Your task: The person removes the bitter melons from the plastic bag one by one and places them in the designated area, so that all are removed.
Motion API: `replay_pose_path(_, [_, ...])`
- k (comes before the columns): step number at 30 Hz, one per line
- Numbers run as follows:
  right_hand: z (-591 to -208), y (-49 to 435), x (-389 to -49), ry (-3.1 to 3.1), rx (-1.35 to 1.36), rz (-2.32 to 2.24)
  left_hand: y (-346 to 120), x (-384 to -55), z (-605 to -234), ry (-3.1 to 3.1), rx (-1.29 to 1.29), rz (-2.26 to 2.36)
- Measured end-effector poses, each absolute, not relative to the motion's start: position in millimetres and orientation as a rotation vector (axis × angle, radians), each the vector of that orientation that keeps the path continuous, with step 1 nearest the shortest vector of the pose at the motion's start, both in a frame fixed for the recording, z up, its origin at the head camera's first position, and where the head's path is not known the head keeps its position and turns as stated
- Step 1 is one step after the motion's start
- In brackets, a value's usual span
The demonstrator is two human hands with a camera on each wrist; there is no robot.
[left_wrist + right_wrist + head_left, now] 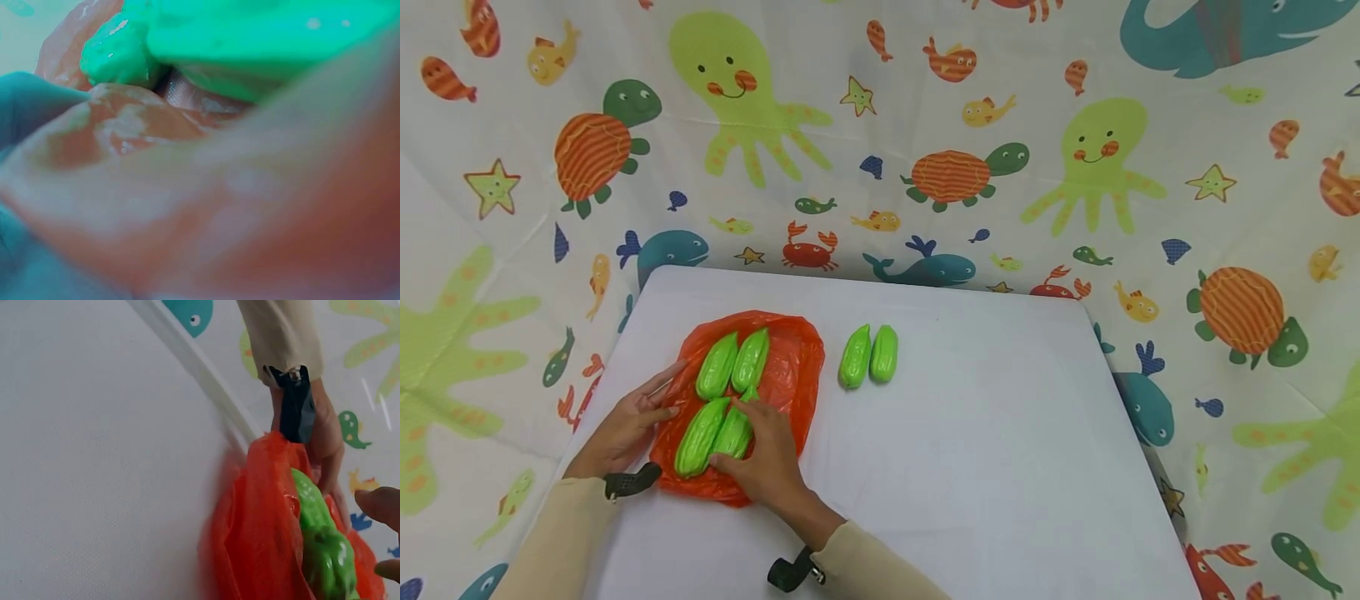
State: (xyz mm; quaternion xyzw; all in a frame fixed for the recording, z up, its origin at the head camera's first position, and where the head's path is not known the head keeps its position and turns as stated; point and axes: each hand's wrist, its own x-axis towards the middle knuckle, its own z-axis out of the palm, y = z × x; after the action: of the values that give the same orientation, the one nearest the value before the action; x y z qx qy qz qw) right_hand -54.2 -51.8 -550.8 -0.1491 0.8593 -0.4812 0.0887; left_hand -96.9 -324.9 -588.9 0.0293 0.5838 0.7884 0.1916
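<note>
In the head view, a red plastic bag (793, 367) lies spread on the table, with several bright green gourds on it in two rows. My right hand (767, 462) pinches the front right gourd (734, 433) between thumb and fingers. Left of that one lies another gourd (700, 437), and two more sit behind. My left hand (628, 429) rests at the bag's left edge, its thumb and fingers straight and apart. The right wrist view shows the bag's raised side (265, 519) and a gourd (328, 562) inside. Blur covers much of the left wrist view.
Two more green gourds, one on the left (854, 358) and one on the right (884, 354), lie side by side on the white table (1000, 433), right of the bag. A curtain (880, 242) printed with sea animals hangs behind the table.
</note>
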Motion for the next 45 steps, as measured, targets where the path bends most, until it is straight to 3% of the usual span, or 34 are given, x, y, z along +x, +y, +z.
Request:
replay_pose_path(12, [-559,-51,-59,2.552,-0.282,-1.39,-323,-95,-584,1.63,0.071,2.206])
replay_pose_path(25, [-545,-32,-55,2.553,-0.313,-1.504,-323,-97,-582,1.594,0.065,2.227])
replay_pose_path(45, [-524,32,-94,2.575,-0.106,-1.741,-324,-98,-587,1.587,0.067,2.21])
